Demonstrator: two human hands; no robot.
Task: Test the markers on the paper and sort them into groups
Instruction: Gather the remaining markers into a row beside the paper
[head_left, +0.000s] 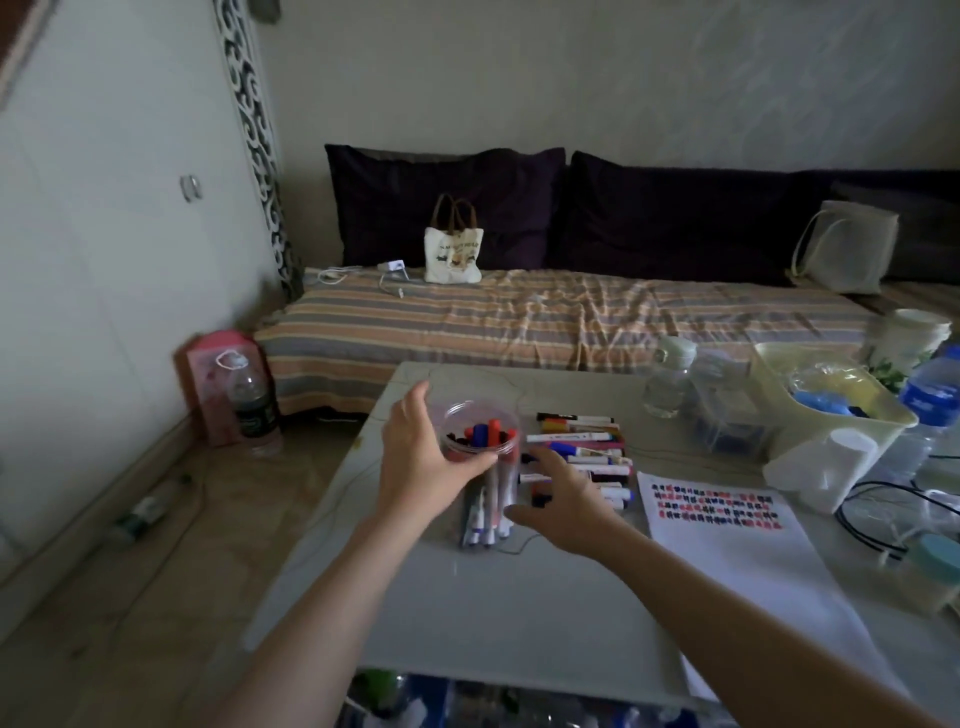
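Two hands are busy over the gray surface (467, 613). The left hand (421, 457) wraps around a clear plastic jar (480, 431) full of markers. The right hand (558, 499) is open and empty, fingers spread over the loose markers (587, 457) lying in a row. More markers (485, 519) lie under the jar. The test paper (737, 561) with red and dark marks sits to the right. Markers look light, hard and smooth, so they may roll. Pinching one around its middle seems best.

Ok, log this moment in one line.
left hand gripping marker jar | right hand open over marker pile | paper marked
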